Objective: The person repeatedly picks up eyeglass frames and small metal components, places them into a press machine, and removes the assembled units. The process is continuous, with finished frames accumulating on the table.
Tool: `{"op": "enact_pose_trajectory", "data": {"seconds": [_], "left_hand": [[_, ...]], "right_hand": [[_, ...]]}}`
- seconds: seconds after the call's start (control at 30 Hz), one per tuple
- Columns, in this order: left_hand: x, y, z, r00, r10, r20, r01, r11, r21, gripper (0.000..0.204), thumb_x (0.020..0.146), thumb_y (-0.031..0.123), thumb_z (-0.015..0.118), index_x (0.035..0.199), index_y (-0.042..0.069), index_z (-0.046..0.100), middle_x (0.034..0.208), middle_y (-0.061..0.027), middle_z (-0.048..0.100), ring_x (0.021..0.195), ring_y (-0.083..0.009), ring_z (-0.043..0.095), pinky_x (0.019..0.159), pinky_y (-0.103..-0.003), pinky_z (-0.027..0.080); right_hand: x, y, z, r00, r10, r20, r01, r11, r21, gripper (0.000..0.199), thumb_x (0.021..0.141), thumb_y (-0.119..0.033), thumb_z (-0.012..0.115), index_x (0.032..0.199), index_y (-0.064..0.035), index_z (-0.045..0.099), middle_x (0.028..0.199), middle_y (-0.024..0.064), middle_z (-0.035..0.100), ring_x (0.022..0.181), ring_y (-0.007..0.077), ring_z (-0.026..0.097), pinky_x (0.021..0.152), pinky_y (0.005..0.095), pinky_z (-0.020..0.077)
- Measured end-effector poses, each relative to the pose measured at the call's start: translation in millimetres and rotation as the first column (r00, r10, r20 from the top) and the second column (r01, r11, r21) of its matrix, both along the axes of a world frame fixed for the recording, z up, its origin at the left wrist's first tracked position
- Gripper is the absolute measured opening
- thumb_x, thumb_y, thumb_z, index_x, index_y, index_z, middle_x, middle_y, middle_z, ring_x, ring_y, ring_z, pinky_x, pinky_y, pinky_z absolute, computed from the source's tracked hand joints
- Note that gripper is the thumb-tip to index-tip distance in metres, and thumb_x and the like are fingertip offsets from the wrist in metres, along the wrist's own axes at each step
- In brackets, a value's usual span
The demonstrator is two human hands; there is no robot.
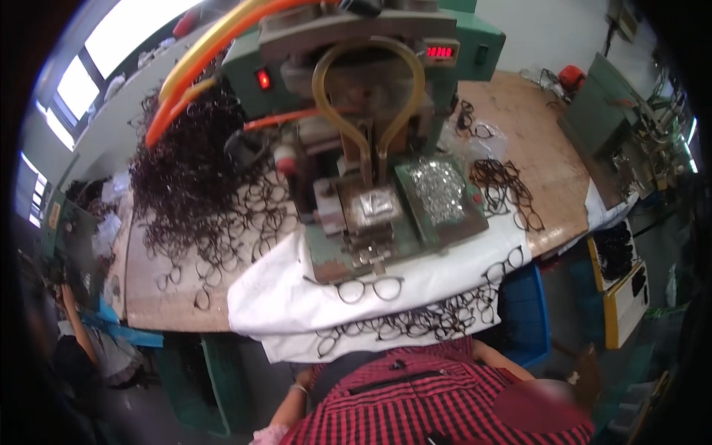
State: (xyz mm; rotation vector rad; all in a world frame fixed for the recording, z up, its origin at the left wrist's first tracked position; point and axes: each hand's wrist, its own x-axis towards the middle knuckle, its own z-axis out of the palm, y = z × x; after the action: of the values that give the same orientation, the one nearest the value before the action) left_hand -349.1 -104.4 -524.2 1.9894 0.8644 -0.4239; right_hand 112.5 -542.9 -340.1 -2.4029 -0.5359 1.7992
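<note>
My left hand (303, 377) is low by my lap, under the hanging edge of a white cloth (274, 293); its fingers are hidden. Only my right forearm (504, 362) shows clearly, reaching toward the same cloth edge, which covers the hand. Neither hand shows anything it holds. Above them, many dark eyeglass frames (415, 323) lie heaped along the cloth's near fold. One eyeglass frame (369, 285) rests apart on the cloth, just before the green bench machine (326, 256). Another frame (504, 265) lies to the right.
A tray of small shiny metal pieces (437, 191) sits on the machine's right. Large tangled piles of eyeglass frames (193, 163) fill the table's left; a smaller pile (504, 182) lies right. A blue bin (530, 315) stands below the right edge. Another person's arm (78, 326) shows far left.
</note>
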Motion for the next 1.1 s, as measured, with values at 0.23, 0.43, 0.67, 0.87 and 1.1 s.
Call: {"op": "enact_pose_trajectory", "data": {"seconds": [0.23,0.43,0.67,0.87,1.1], "left_hand": [[66.1,3.7,20.2,0.96,0.127,-0.248,-0.134,0.991,-0.013,0.026,0.093,0.03,0.053,0.093,0.007,0.066,0.086,-0.0169,0.068,0.077,-0.0339,0.066,0.065,-0.045,0.051],[115.6,16.2,48.1,0.945,0.202,-0.256,-0.204,0.979,0.019,0.023,0.092,0.027,0.053,0.088,0.008,0.065,0.081,-0.0145,0.065,0.071,-0.0306,0.063,0.06,-0.043,0.049],[121.4,41.9,39.1,0.877,0.46,-0.14,-0.45,0.888,0.096,0.021,0.092,0.024,0.052,0.083,0.009,0.063,0.074,-0.0117,0.062,0.063,-0.0268,0.061,0.054,-0.041,0.047],[5.5,26.4,78.0,0.089,0.993,0.074,-0.996,0.086,0.034,0.02,0.092,0.022,0.051,0.078,0.011,0.061,0.068,-0.0093,0.059,0.056,-0.0235,0.058,0.048,-0.039,0.046],[-14.4,101.9,295.4,-0.442,0.763,0.472,-0.599,0.14,-0.788,0.015,0.101,0.018,0.054,0.1,0.007,0.063,0.091,-0.0038,0.063,0.086,-0.016,0.061,0.083,-0.032,0.052]], "right_hand": [[-5.7,8.7,-13.1,1.0,0.026,0.006,-0.026,1.0,-0.01,0.057,0.079,-0.036,0.07,0.119,0.0038,0.061,0.116,0.0267,0.063,0.101,0.0355,0.065,0.087,0.0423,0.0527],[9.5,4.5,-8.4,1.0,0.028,-0.008,-0.028,0.999,-0.023,0.054,0.08,-0.036,0.069,0.116,0.0036,0.064,0.113,0.0265,0.066,0.098,0.0357,0.067,0.085,0.0425,0.0539],[-6.4,-38.4,-32.5,0.996,0.084,0.019,-0.085,0.995,0.045,0.05,0.08,-0.035,0.068,0.112,0.0034,0.068,0.109,0.0262,0.069,0.094,0.0359,0.07,0.083,0.0427,0.0551],[30.7,7.8,120.2,0.913,0.377,0.159,-0.37,0.926,-0.074,0.041,0.086,-0.046,0.066,0.103,-0.0099,0.076,0.098,0.0155,0.073,0.093,0.0326,0.07,0.082,0.0419,0.0541],[71.3,108.3,281.1,0.601,-0.572,0.558,-0.143,0.61,0.779,0.024,0.087,-0.017,0.069,0.106,-0.0018,0.072,0.097,0.0148,0.072,0.094,0.0301,0.067,0.086,0.0377,0.0514]]}}
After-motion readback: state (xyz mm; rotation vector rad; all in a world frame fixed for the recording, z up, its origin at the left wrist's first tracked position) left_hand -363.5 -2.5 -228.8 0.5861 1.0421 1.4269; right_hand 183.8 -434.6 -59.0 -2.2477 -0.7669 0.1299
